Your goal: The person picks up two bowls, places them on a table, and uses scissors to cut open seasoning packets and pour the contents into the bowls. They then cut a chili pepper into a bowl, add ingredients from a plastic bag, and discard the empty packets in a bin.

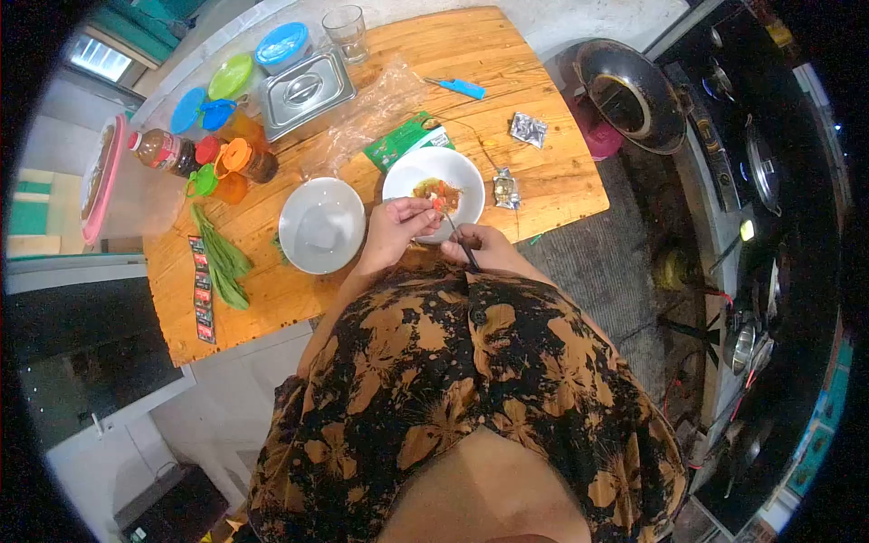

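Note:
A white bowl [472, 176] on the wooden table has reddish and yellowish bits of food [436, 192] in it. Over its near left side, my left hand [400, 228] pinches a small red piece. My right hand [484, 246], at the bowl's near right edge, is closed on a tool with a dark handle [468, 253]; its thin metal end points at the red piece. I cannot make out whether it is a knife or scissors. To the left stands a second white bowl [321, 224], with nothing distinct inside.
Green leaves [219, 258] and a sachet strip [201, 290] lie left. Behind them are bottles [163, 152], a lidded steel container [308, 93] and a glass [346, 34]. A green packet [407, 143], blue lighter [463, 88] and foil sachets [528, 129] lie behind the bowls. A wok [632, 95] is right.

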A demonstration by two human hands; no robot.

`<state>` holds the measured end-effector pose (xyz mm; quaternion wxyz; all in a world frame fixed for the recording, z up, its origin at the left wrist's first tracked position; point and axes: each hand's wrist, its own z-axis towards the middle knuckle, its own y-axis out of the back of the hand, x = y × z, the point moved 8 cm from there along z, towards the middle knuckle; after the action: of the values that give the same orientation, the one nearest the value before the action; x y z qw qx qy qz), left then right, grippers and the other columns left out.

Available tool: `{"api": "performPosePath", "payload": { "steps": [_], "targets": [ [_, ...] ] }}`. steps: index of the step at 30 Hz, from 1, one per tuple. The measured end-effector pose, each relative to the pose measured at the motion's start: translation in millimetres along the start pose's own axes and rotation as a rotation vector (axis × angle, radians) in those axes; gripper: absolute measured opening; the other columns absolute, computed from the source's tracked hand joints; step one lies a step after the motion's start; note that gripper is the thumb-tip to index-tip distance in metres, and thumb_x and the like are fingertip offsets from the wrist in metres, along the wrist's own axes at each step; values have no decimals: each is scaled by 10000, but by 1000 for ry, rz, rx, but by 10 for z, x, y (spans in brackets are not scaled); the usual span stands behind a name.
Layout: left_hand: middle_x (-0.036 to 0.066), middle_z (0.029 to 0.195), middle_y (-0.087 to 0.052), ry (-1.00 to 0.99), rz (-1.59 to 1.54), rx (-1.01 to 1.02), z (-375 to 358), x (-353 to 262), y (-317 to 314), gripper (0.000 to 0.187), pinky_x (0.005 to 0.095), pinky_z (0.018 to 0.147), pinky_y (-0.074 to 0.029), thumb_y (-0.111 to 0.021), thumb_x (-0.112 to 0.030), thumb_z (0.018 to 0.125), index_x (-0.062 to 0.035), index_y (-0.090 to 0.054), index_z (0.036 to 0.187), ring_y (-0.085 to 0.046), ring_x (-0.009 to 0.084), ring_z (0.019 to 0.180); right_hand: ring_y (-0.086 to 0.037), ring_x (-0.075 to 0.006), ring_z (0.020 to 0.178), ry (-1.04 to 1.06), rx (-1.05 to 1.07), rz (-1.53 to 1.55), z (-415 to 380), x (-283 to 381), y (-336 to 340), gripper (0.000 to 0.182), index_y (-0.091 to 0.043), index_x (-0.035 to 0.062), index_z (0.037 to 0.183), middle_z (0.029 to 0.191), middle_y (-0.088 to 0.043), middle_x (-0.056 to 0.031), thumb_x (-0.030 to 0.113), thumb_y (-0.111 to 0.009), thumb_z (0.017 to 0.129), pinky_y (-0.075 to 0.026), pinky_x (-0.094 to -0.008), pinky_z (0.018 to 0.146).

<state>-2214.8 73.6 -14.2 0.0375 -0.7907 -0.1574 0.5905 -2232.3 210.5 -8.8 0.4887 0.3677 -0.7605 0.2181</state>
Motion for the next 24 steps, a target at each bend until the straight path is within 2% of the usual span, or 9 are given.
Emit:
{"api": "performPosePath", "payload": {
  "steps": [9,15,17,21,24],
  "targets": [
    [102,837,-620,29,50,40,-32,-24,-57,180,234,645,-503,-591,-49,798,56,-560,940,-605,143,719,-526,-106,678,-3,30,21,72,-89,-56,432,-604,24,902,724,-585,-29,426,-643,746,-425,-253,623],
    [104,838,-621,22,-1,38,-41,-36,-78,174,230,644,-505,-588,-42,797,56,-561,938,-607,142,724,-529,-110,707,75,-23,56,70,-19,-26,463,-598,34,942,749,-586,-32,454,-626,750,-419,-256,637],
    [104,833,-622,12,40,43,-58,-56,-93,177,226,640,-504,-595,-42,791,57,-563,935,-608,139,719,-536,-112,724,5,7,-11,57,-28,-38,464,-599,37,948,768,-596,-38,456,-625,749,-423,-265,643],
    [107,829,-622,16,3,5,-51,-49,-48,180,229,642,-507,-602,-46,788,54,-565,934,-610,141,716,-535,-110,701,33,0,-108,78,-46,-17,458,-600,30,926,748,-594,-38,451,-630,747,-426,-264,626],
    [107,826,-623,43,-18,-3,-58,-16,-33,184,234,647,-511,-605,-54,789,53,-566,933,-613,144,716,-533,-102,678,55,23,48,37,4,-25,437,-598,20,892,727,-592,-40,430,-638,749,-425,-257,604]
  ]
}}
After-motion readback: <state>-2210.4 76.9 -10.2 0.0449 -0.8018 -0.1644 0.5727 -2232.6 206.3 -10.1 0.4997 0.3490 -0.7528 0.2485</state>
